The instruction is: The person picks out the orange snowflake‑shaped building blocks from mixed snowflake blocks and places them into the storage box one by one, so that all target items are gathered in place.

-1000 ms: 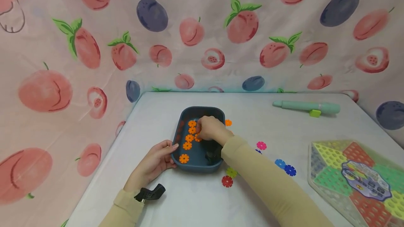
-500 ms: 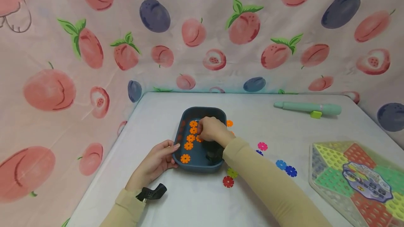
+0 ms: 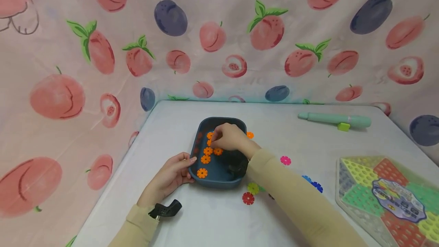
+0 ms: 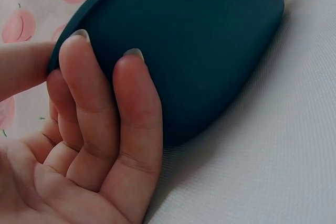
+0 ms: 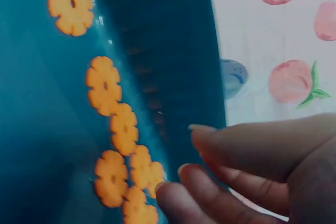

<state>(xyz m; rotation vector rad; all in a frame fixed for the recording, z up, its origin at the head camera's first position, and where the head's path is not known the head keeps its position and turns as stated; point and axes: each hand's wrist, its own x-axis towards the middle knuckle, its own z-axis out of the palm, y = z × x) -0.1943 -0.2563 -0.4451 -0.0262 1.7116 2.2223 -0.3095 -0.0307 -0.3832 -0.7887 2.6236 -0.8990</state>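
Observation:
A dark blue, deep rectangular box [image 3: 216,184] stands on the white table. My left hand [image 3: 171,176] grips its near left corner, thumb over the rim and fingers against the outer wall; the left wrist view shows these fingers [image 4: 137,93] on the wall. Inside lie several orange flower-shaped plastic discs [image 3: 202,173], mostly in a line along the left side. My right hand [image 3: 230,137] hovers over them inside the box. In the right wrist view its thumb and loosely bent fingers stand apart, with nothing seen between them, close over the discs [image 5: 111,178].
Right of the box lie loose discs: orange [image 3: 250,135], pink [image 3: 285,160], yellow-green [image 3: 253,188], red [image 3: 248,198] and blue [image 3: 317,187]. A clear hexagonal case [image 3: 363,205] with coloured panels sits at the right. A pale green stick-like object [image 3: 329,118] lies at the back right.
My right hand has lifted a little and shifted left from the disc beneath its fingertips, which now shows whole. The left hand keeps its hold on the box. The head view has tilted slightly.

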